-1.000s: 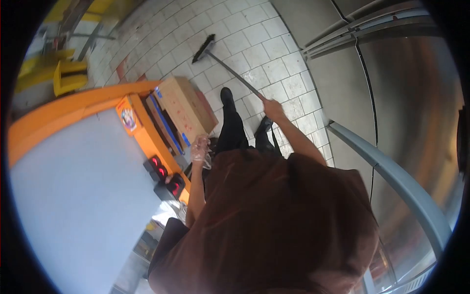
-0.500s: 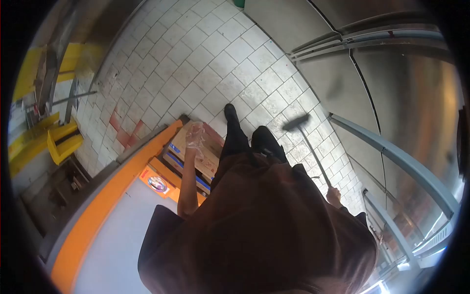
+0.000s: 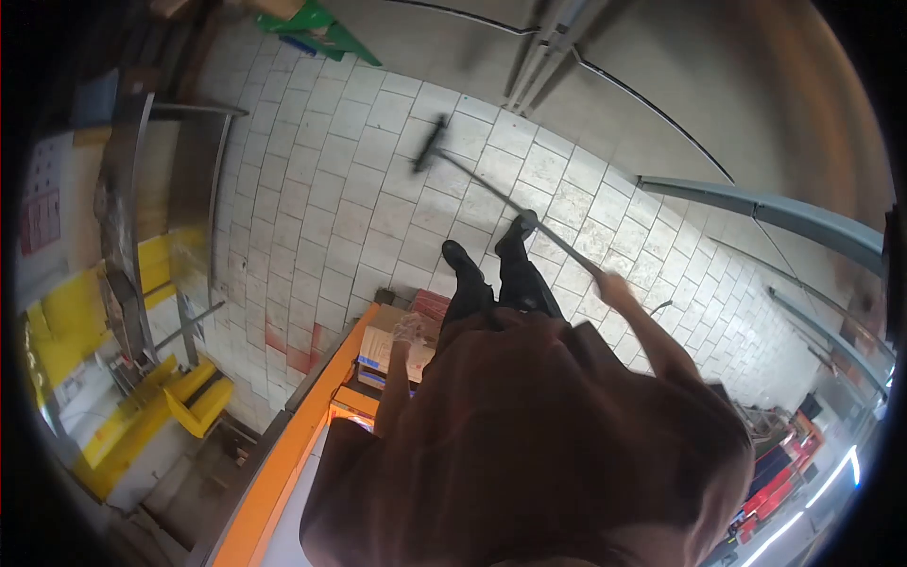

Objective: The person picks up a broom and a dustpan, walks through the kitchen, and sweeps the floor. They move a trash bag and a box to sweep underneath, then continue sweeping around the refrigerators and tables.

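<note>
A long-handled broom [image 3: 491, 190] stretches over the tiled floor, its dark, motion-blurred head [image 3: 431, 144] down on the tiles beyond my feet. My right hand [image 3: 614, 287] is wrapped round the upper end of the handle, off to my right. On the other side, my left hand [image 3: 408, 329] hangs low in crumpled clear plastic over a cardboard box [image 3: 377, 345]; I cannot tell how its fingers are set. Both black shoes, one of them [image 3: 457, 253] nearer the box, stand on the floor, and the broom handle crosses over the right one in this view.
An orange-edged counter [image 3: 302, 430] runs along my left, with a yellow bin [image 3: 200, 399] past it. Large metal doors [image 3: 624, 104] line the far right, near a grey metal rail [image 3: 756, 198]. Something green [image 3: 316, 28] lies at the floor's far end.
The broom head has swung from the right to the far left, ahead of my feet. My right hand has come forward with the handle. The view has turned and my feet have shifted.
</note>
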Demonstrator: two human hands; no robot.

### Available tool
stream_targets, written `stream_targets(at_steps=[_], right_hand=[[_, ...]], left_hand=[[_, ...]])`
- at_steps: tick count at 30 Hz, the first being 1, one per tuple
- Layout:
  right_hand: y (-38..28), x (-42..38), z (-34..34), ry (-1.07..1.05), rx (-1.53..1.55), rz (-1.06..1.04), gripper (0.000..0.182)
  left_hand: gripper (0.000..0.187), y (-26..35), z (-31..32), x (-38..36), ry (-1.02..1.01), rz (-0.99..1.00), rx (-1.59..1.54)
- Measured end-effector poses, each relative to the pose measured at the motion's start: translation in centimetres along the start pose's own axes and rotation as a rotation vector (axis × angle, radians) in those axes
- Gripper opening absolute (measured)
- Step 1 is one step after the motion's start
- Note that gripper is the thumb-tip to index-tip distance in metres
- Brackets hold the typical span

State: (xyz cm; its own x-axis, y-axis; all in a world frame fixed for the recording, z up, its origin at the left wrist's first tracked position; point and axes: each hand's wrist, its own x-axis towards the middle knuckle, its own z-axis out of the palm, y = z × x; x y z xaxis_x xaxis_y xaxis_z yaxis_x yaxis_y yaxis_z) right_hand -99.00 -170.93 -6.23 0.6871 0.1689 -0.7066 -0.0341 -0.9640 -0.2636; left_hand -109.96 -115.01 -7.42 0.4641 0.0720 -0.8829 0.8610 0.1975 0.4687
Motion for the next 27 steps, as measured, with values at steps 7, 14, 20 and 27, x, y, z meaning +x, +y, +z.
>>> stream_targets(at_steps=[7, 14, 20, 27], right_hand=[[-19.3, 28.7, -5.9, 0.165, 0.198, -0.196, 0.048], [9.8, 17.4, 6.0, 0.161, 0.112, 0.040, 0.033], [30.1, -21.4, -0.5, 0.004, -0.117, 0.684, 0.020], [32.2, -34.9, 1.9, 0.215, -0.165, 0.714, 0.023]], left_hand=[[0.025, 12.2, 3.9, -2.5, 0.207, 0.292, 0.411], [0.017, 14.1, 8.4, -5.1, 0.159, 0.346, 0.504], [0.022, 3.7, 5.9, -1.8, 0.073, -0.064, 0.148], [0.024, 4.8, 7.3, 2.3, -0.009, -0.082, 0.101]])
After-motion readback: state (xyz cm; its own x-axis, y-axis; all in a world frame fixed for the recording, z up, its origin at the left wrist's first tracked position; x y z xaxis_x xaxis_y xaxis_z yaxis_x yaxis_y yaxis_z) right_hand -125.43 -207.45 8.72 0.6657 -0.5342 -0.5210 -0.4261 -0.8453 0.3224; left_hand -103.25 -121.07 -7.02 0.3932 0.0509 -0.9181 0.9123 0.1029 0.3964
